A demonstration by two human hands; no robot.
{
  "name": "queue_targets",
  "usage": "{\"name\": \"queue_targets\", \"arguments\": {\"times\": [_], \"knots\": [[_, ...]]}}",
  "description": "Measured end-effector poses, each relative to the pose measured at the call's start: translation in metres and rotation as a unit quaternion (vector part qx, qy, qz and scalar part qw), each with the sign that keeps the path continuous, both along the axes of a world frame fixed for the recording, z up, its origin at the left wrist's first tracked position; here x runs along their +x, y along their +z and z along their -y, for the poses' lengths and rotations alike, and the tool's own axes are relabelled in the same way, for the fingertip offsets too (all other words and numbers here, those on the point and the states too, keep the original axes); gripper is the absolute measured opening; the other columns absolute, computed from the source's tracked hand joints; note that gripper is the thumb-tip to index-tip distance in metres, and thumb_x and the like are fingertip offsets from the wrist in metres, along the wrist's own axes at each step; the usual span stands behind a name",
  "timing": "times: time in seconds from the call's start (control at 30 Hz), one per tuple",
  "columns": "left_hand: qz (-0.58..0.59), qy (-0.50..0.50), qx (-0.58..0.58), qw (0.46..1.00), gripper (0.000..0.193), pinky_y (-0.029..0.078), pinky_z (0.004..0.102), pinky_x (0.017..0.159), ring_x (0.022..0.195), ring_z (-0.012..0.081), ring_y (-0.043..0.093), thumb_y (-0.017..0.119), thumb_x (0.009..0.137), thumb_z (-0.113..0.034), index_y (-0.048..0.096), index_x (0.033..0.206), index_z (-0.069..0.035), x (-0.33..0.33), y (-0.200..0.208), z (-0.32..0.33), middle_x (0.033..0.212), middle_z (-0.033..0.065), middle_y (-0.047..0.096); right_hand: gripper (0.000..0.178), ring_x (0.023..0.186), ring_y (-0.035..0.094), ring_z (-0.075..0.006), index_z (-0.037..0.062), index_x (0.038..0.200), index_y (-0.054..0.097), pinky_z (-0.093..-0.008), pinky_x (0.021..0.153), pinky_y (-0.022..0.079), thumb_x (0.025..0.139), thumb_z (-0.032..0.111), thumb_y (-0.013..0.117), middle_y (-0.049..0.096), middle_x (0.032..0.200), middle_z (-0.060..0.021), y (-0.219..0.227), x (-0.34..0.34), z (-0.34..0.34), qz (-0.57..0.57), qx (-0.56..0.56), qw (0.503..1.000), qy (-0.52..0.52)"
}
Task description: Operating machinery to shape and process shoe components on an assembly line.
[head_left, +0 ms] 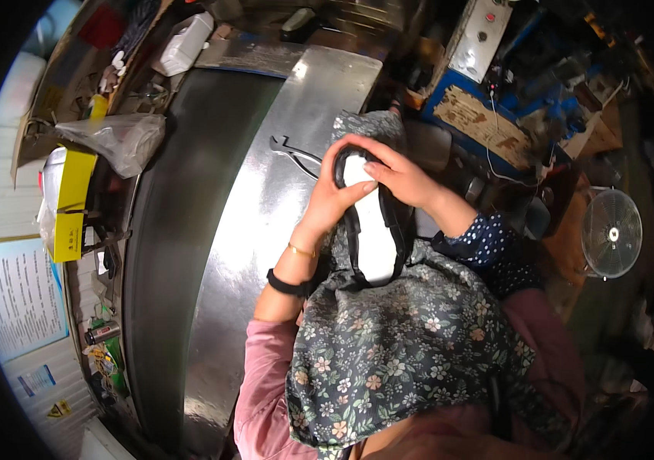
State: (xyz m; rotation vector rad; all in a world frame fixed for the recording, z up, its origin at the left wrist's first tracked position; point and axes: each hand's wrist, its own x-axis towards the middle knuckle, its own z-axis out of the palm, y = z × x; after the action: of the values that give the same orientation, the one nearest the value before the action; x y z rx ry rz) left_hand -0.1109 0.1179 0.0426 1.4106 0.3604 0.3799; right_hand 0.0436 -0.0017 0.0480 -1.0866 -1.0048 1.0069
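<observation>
In my lap, over a floral apron, lies a shoe with its underside up. A white insole covers the middle, and black upper material is folded in around its rim. My left hand wraps around the toe end from the left, thumb lying across the white. From the right my right hand closes on the same end, its thumb pressed near the rim. Both hands grip the shoe, so part of the toe is hidden. Beside my left hand, lasting pincers rest on the metal tabletop.
A dark conveyor belt runs along the left of the metal top. Past it stand a yellow box, a plastic bag and a white jug. To the right are a blue machine with a hanging cable and a round fan.
</observation>
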Motion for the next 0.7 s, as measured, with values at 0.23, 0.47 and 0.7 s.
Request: {"name": "queue_targets", "arguments": {"times": [0.23,0.47,0.7], "knots": [[-0.034,0.301,-0.073,0.950,0.090,0.051,0.0328,0.097,0.117,0.0195,0.057,0.084,0.080,-0.010,0.032,0.153,-0.007,-0.097,0.006,0.017,0.133,0.0114,0.052,0.045,0.128,0.055,-0.0276,-0.0057,0.128,0.062,-0.0391,0.100,0.049,0.100,0.028,0.062,0.059,0.132,-0.0183,-0.024,-0.036,-0.137,0.450,-0.230,0.861,0.056],[-0.030,0.370,-0.121,0.921,0.096,0.050,0.0328,0.099,0.116,0.0194,0.056,0.085,0.080,-0.011,0.027,0.156,-0.008,-0.117,-0.029,0.008,0.132,0.0112,0.053,0.041,0.116,0.060,-0.0381,-0.0007,0.118,0.068,-0.0468,0.095,0.051,0.086,0.025,0.068,0.061,0.126,-0.0215,-0.095,-0.079,-0.184,0.655,-0.331,0.679,0.018],[-0.030,0.368,-0.231,0.900,0.085,0.052,0.0329,0.095,0.110,0.0195,0.061,0.086,0.078,-0.010,0.037,0.147,0.000,-0.105,-0.069,-0.020,0.125,0.0118,0.060,0.028,0.080,0.066,-0.0227,-0.0051,0.108,0.061,-0.0397,0.068,0.060,0.084,0.010,0.057,0.065,0.102,-0.0144,-0.063,-0.021,-0.173,-0.095,-0.395,0.911,0.063]]}}
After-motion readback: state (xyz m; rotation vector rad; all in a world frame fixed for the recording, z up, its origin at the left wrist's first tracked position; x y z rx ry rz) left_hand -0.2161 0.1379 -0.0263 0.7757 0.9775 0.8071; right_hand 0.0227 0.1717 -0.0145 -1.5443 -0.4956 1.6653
